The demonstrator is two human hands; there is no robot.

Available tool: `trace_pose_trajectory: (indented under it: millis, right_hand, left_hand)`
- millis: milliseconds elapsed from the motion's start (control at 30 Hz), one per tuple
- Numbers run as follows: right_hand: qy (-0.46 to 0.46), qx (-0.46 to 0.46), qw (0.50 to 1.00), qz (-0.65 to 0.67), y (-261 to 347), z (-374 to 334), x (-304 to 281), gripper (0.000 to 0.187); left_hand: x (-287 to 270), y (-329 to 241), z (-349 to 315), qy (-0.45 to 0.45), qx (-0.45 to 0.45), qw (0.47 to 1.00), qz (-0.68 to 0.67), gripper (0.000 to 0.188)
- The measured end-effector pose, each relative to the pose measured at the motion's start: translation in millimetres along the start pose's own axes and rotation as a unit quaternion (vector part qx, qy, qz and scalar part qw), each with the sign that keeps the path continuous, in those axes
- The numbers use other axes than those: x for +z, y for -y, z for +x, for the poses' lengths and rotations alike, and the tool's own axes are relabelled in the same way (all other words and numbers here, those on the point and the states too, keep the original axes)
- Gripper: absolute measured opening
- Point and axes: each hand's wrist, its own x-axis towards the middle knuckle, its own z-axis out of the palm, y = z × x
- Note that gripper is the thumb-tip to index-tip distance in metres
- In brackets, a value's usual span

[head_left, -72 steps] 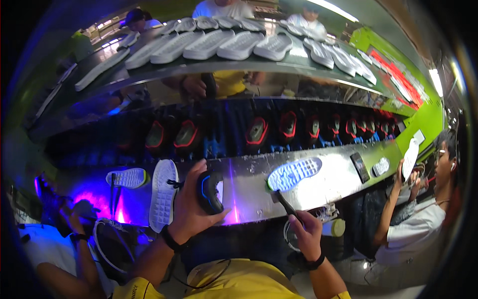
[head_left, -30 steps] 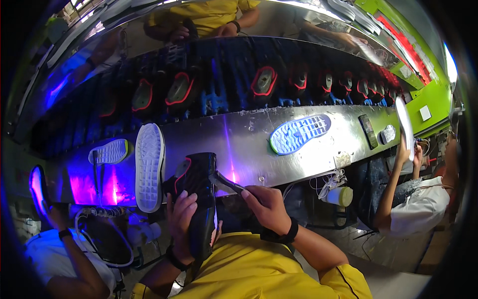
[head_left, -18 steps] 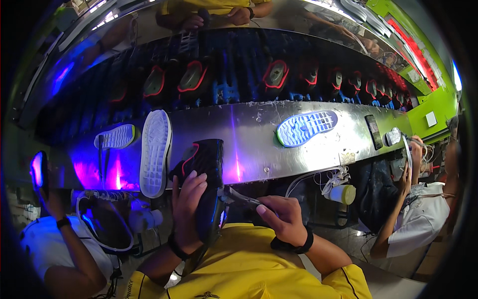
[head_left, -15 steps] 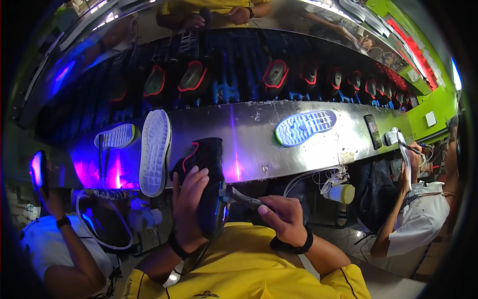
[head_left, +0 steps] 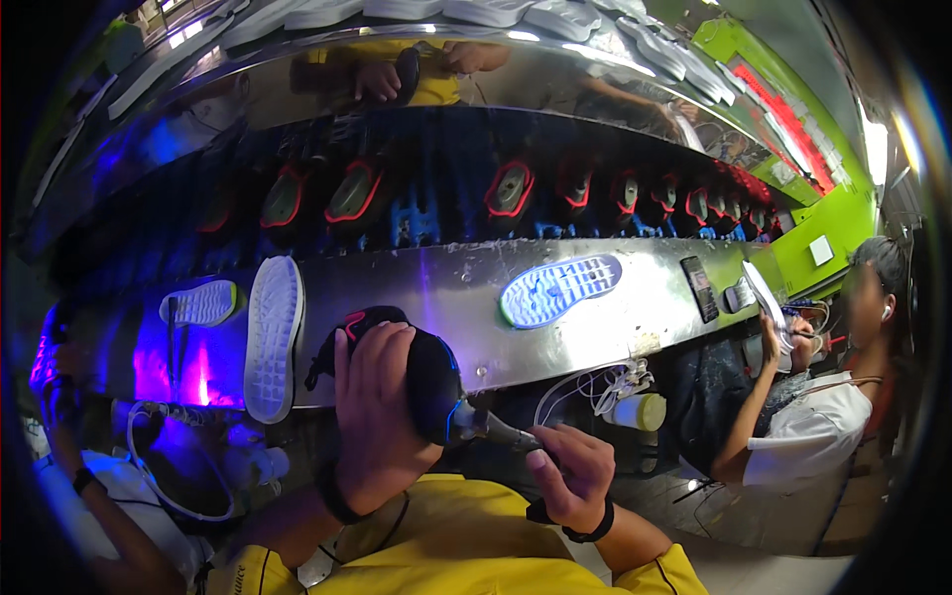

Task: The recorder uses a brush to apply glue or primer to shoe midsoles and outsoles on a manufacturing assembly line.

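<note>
The left grip, at the near edge of the tabletop, clasps a dark shoe; the right grip pinches a brush whose head touches the shoe's side. The step looks like brushing that side, and the next move likely calls for turning the shoe steadily. Small lettering marks the yellow sleeve behind the left grip.

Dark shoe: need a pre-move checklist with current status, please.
1. Left grip on dark shoe: ok.
2. Right grip on brush-like tool: ok.
3. Tool's head up against the shoe's side: ok; exact contact, cannot tell.
4. Shoe's underside in view: not ok, mostly turned away.
5. Large white sole wholly on bench: not ok, near end juts past the edge.
6. Blue-white sole apart from tool: ok.
</note>
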Motion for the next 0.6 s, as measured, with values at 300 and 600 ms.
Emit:
trace_pose_trajectory:
  millis: [300,600]
  right_hand:
    - [-0.006,-0.112,0.981,-0.160,12.0,61.2,-34.3,0.019]
    - [0.004,-0.098,0.995,-0.003,-30.0,110.9,4.8,0.018]
  left_hand:
    - [-4.9,4.3,49.9,0.069,0.007,0.998,-0.008,0.091]
    - [-21.2,41.5,82.6,0.107,-0.019,0.992,-0.069,0.084]
